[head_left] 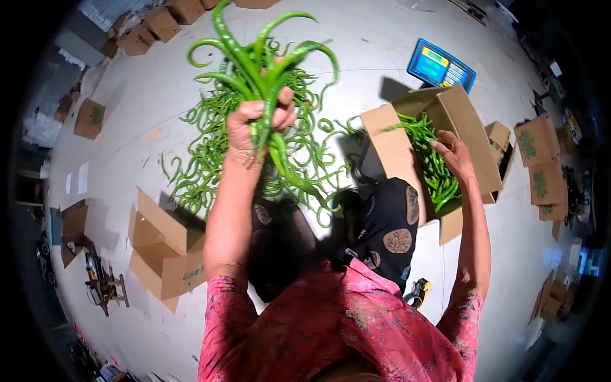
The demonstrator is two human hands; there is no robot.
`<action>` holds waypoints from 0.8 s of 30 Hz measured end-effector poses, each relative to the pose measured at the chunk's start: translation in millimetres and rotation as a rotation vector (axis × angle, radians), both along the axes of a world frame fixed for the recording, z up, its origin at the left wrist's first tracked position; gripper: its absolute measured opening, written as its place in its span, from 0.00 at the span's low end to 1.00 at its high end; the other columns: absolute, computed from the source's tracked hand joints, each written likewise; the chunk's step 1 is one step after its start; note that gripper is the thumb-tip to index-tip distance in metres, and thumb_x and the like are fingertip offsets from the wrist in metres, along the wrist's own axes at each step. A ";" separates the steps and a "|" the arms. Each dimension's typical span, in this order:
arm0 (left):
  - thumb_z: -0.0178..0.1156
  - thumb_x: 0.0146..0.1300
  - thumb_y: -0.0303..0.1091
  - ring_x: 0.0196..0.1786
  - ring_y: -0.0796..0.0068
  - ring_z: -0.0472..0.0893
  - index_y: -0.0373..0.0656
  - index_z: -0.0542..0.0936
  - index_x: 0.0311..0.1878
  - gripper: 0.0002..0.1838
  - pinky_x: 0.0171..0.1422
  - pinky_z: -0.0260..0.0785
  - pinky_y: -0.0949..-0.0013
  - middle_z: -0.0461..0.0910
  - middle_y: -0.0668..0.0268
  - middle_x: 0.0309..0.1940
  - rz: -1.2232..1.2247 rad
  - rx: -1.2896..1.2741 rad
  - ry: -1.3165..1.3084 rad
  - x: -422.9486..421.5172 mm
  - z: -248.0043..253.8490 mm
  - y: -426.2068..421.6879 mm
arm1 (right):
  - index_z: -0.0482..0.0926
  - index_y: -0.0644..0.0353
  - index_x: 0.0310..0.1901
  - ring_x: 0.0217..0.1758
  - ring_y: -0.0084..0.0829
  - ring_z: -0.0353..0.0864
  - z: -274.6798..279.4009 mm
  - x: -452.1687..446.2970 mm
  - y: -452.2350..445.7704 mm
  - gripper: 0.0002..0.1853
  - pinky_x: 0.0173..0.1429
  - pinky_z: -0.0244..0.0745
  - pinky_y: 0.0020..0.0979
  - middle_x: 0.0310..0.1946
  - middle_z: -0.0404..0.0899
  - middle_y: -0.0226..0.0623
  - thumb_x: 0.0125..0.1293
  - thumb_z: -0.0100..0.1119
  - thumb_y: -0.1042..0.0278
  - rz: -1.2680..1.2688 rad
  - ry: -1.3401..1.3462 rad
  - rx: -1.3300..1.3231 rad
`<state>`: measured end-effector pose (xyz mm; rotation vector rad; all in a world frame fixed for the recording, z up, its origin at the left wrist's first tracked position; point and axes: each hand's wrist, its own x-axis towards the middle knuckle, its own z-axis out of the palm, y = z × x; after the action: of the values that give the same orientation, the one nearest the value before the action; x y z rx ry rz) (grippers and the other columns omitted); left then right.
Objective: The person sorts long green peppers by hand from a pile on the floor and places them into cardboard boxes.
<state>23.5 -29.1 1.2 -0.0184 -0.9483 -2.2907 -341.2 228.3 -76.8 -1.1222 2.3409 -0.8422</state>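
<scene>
My left hand [261, 124] is raised and closed around a bunch of long green chili peppers [254, 63]; their curved ends fan out above the fist and several hang below it. My right hand [454, 155] is at the open cardboard box [388, 143] on the right, its fingers loosely bent and apart, at the edge of the green chili peppers [438, 181] inside. No pepper shows between those fingers. Beyond and under my left hand, a wide pile of loose green chili peppers [203, 137] covers the floor.
A blue-framed scale display [440, 65] stands behind the box. Another open cardboard box [167, 254] sits at the left. Stacked cartons [541, 162] line the right side, more cartons [162, 24] the back. A small stool [114, 286] is at far left, a tape dispenser [417, 293] by my right leg.
</scene>
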 end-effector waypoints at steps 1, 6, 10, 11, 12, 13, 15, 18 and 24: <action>0.60 0.49 0.36 0.22 0.82 0.64 0.42 0.63 0.70 0.41 0.29 0.56 0.75 0.73 0.67 0.34 -0.030 0.007 -0.017 -0.3 -0.6 0.9 | 0.73 0.68 0.61 0.60 0.39 0.77 22.2 18.4 -11.6 0.30 0.65 0.70 0.36 0.55 0.79 0.49 0.64 0.64 0.55 0.052 -0.109 -0.037; 0.61 0.45 0.31 0.23 0.79 0.70 0.40 0.61 0.71 0.44 0.30 0.61 0.76 0.80 0.58 0.41 -0.139 0.049 0.006 -6.2 0.5 8.8 | 0.76 0.67 0.59 0.60 0.31 0.75 101.9 130.5 -65.8 0.27 0.67 0.66 0.32 0.55 0.78 0.41 0.65 0.63 0.55 0.335 -0.443 -0.173; 0.60 0.45 0.25 0.43 0.70 0.80 0.35 0.64 0.69 0.42 0.43 0.76 0.72 0.79 0.57 0.47 -0.169 0.093 -0.073 -8.8 -0.9 19.7 | 0.64 0.64 0.68 0.63 0.33 0.73 99.2 179.3 -111.2 0.37 0.68 0.66 0.34 0.55 0.76 0.44 0.62 0.69 0.57 0.441 -0.946 -0.443; 0.60 0.46 0.24 0.44 0.70 0.81 0.34 0.66 0.68 0.40 0.43 0.77 0.70 0.79 0.57 0.49 -0.157 0.058 -0.138 -9.4 1.1 24.0 | 0.65 0.65 0.66 0.59 0.33 0.76 96.2 186.7 -121.5 0.36 0.66 0.69 0.33 0.53 0.77 0.45 0.61 0.70 0.58 0.454 -1.040 -0.537; 0.61 0.49 0.24 0.42 0.69 0.83 0.33 0.68 0.67 0.36 0.42 0.78 0.68 0.80 0.57 0.48 -0.063 0.017 -0.239 -13.5 9.7 33.5 | 0.68 0.64 0.63 0.54 0.31 0.77 95.8 189.4 -128.7 0.33 0.62 0.71 0.32 0.49 0.78 0.41 0.61 0.71 0.59 0.430 -1.128 -0.537; 0.64 0.53 0.27 0.37 0.70 0.83 0.34 0.70 0.64 0.32 0.41 0.77 0.69 0.81 0.58 0.44 -0.181 -0.092 -0.276 -9.4 4.6 26.1 | 0.70 0.63 0.60 0.49 0.28 0.79 96.2 193.5 -134.6 0.30 0.58 0.73 0.32 0.45 0.79 0.36 0.60 0.71 0.60 0.406 -1.217 -0.535; 0.66 0.56 0.32 0.36 0.72 0.82 0.36 0.72 0.60 0.28 0.41 0.76 0.70 0.80 0.61 0.40 -0.111 -0.240 -0.437 -11.6 0.8 29.1 | 0.72 0.62 0.55 0.40 0.22 0.80 96.3 205.8 -142.4 0.25 0.44 0.77 0.26 0.41 0.80 0.31 0.60 0.71 0.64 0.280 -1.238 -0.657; 0.67 0.57 0.35 0.36 0.74 0.82 0.34 0.72 0.59 0.28 0.42 0.76 0.73 0.79 0.62 0.39 -0.047 -0.305 -0.487 -14.6 3.3 30.6 | 0.73 0.63 0.54 0.38 0.20 0.80 81.3 199.8 -152.8 0.21 0.35 0.76 0.20 0.42 0.81 0.32 0.62 0.69 0.67 0.323 -1.279 -0.641; 0.65 0.62 0.33 0.38 0.74 0.81 0.36 0.71 0.61 0.25 0.44 0.76 0.73 0.79 0.64 0.43 0.029 -0.233 -0.466 -22.4 2.5 33.4 | 0.76 0.66 0.52 0.40 0.21 0.80 64.1 191.6 -156.4 0.18 0.40 0.78 0.25 0.41 0.82 0.33 0.64 0.65 0.68 0.242 -1.331 -0.661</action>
<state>1.1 4.3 3.6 0.4430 -1.4356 -2.1845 -149.6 71.9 -12.7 -0.6213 0.8311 -1.6277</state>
